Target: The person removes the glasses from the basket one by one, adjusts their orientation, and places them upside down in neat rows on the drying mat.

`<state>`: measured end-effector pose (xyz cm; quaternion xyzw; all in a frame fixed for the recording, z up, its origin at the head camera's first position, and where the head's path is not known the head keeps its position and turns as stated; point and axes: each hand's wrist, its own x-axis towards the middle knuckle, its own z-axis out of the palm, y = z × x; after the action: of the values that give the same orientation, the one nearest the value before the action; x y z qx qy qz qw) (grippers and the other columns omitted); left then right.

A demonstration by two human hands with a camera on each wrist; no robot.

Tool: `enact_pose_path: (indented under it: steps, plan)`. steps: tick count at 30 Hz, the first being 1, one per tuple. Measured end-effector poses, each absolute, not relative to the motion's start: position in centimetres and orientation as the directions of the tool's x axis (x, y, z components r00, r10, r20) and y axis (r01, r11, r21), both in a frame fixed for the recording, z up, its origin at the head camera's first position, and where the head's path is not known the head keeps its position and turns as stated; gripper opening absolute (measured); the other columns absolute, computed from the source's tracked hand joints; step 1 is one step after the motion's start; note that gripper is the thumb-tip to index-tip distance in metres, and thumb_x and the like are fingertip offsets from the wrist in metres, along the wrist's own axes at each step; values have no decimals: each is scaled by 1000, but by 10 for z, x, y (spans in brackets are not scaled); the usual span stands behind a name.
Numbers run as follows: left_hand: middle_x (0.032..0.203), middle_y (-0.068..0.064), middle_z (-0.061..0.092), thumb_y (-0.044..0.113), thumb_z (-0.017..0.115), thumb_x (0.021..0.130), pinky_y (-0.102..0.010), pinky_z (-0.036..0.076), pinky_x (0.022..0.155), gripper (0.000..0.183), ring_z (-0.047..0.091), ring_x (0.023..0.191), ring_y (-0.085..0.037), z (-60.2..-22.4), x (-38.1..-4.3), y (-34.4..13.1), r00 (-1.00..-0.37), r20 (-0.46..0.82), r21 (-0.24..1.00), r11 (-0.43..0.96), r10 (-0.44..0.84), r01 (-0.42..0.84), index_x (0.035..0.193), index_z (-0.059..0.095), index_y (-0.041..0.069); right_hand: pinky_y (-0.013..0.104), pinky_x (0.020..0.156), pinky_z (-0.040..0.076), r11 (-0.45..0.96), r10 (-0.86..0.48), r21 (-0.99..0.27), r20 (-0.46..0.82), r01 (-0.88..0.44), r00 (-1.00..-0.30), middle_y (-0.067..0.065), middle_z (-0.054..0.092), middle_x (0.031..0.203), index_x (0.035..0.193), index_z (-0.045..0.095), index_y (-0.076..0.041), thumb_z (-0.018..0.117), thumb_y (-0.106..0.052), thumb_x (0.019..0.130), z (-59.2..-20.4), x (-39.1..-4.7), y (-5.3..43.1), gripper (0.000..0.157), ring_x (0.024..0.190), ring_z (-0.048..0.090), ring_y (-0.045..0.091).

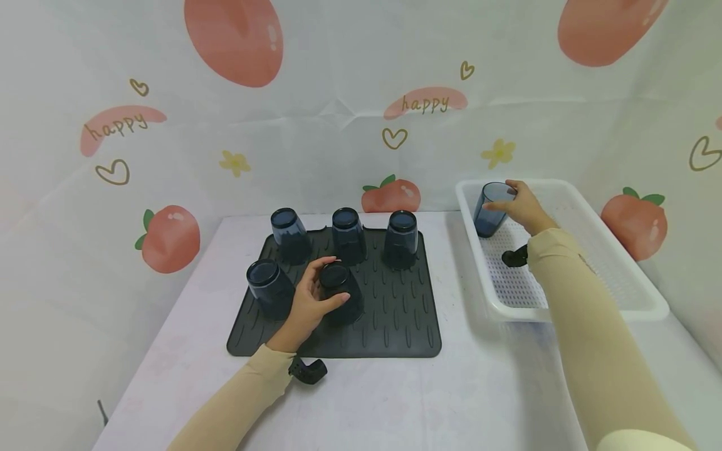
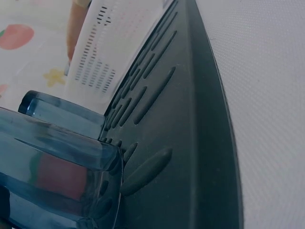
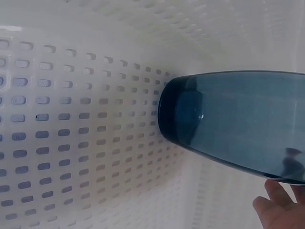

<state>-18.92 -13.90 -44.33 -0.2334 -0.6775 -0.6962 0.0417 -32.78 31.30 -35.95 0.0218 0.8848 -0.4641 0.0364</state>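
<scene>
My left hand (image 1: 311, 305) has its thumb and fingers around an upside-down blue drinking glass (image 1: 343, 302) on the black drying mat (image 1: 389, 332). Another inverted glass (image 1: 271, 291) stands just left of it, and three more, one of them the right-hand glass (image 1: 402, 241), line the mat's back. Over in the white basket (image 1: 612, 263), my right hand (image 1: 527, 205) grips the rim of an upright, slightly tilted blue glass (image 1: 489, 216) at the far left corner. In the right wrist view, the thick base of this glass (image 3: 228, 119) is at the perforated basket floor.
The mat and basket stand side by side on a white table (image 1: 389, 401), with a strip of tabletop between them. Behind them hangs a printed cloth (image 1: 316, 156) with fruit and hearts. A black wrist device (image 1: 309, 371) hangs below the left wrist, another (image 1: 514, 257) below the right.
</scene>
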Motion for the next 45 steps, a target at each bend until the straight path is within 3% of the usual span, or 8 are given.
enact_pose_path:
  steps: [4, 19, 29, 33, 38, 45]
  plan:
    - [141, -17, 43, -15, 70, 78, -18, 43, 103, 73, 50, 122, -10, -443, -190, -139, -886, 384, 923, -75, 261, 378, 141, 37, 1, 60, 115, 22, 580, 4, -811, -94, 79, -996, 29, 6, 158, 154, -1, 0, 70, -31, 89, -357, -327, 311, 100, 144, 12, 48]
    - [137, -4, 47, -14, 70, 78, -19, 44, 102, 73, 52, 120, -10, -445, -190, -138, -885, 387, 922, -88, 261, 377, 140, 37, 2, 60, 114, 24, 554, -6, -825, -136, 110, -991, 30, 8, 157, 153, -4, 0, 69, -25, 90, -354, -324, 310, 100, 142, 17, 49]
    - [138, -9, 45, -20, 68, 76, -18, 44, 100, 75, 52, 119, -7, -440, -187, -137, -901, 357, 934, -60, 249, 353, 141, 36, -1, 61, 111, 28, 596, -44, -792, -199, 134, -979, 32, 12, 155, 153, -3, 0, 73, -31, 87, -351, -321, 319, 106, 137, 25, 52]
    - [139, -10, 45, -16, 70, 77, -18, 44, 101, 75, 51, 121, -10, -444, -189, -138, -895, 369, 929, -59, 253, 366, 141, 37, 2, 60, 109, 32, 612, -76, -779, -228, 135, -971, 36, 14, 152, 153, -1, 1, 73, -25, 88, -345, -316, 318, 102, 135, 29, 52]
    - [139, -15, 44, -13, 71, 77, -18, 43, 103, 73, 51, 122, -11, -445, -190, -139, -885, 386, 922, -66, 260, 382, 141, 38, 2, 63, 107, 33, 613, -134, -781, -250, 118, -959, 40, 14, 150, 153, 5, 2, 72, -16, 88, -336, -307, 317, 95, 137, 25, 53]
    - [139, -17, 44, -12, 72, 77, -18, 43, 103, 74, 51, 121, -10, -445, -191, -139, -884, 386, 921, -63, 262, 383, 141, 38, 3, 65, 105, 33, 635, -191, -766, -283, 102, -940, 40, 13, 151, 152, 11, 2, 72, -14, 87, -333, -298, 323, 91, 139, 20, 52]
